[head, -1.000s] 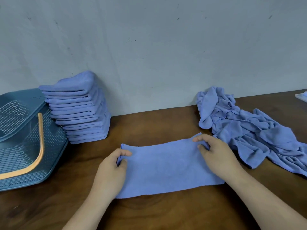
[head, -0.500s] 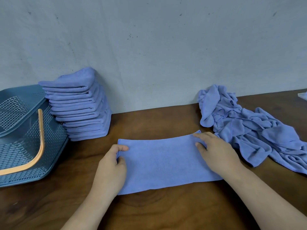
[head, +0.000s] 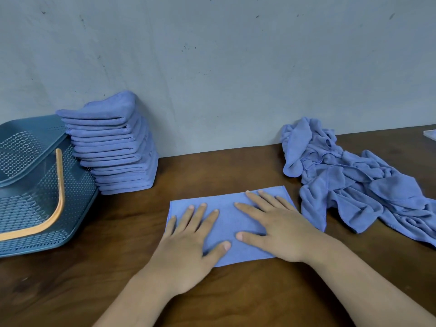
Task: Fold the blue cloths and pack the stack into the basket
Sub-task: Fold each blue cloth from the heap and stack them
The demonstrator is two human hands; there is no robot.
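Note:
A blue cloth (head: 226,208), folded into a flat rectangle, lies on the brown table in front of me. My left hand (head: 188,241) rests flat on its left half with fingers spread. My right hand (head: 276,227) presses flat on its right half, fingers apart. Neither hand grips anything. A tall stack of folded blue cloths (head: 115,147) stands at the back left against the wall. Left of it a dark teal mesh basket (head: 77,199) lies tipped, with an orange handle (head: 60,197). A loose heap of unfolded blue cloths (head: 354,182) lies at the right.
The grey wall (head: 212,79) runs along the table's back edge. A pale flat object (head: 430,134) shows at the far right edge. Bare brown table (head: 224,168) lies between the stack and the heap.
Both hands let go of the cloth's far corners and moved inward, now lying flat on top of it. The cloth looks shorter from left to right than before.

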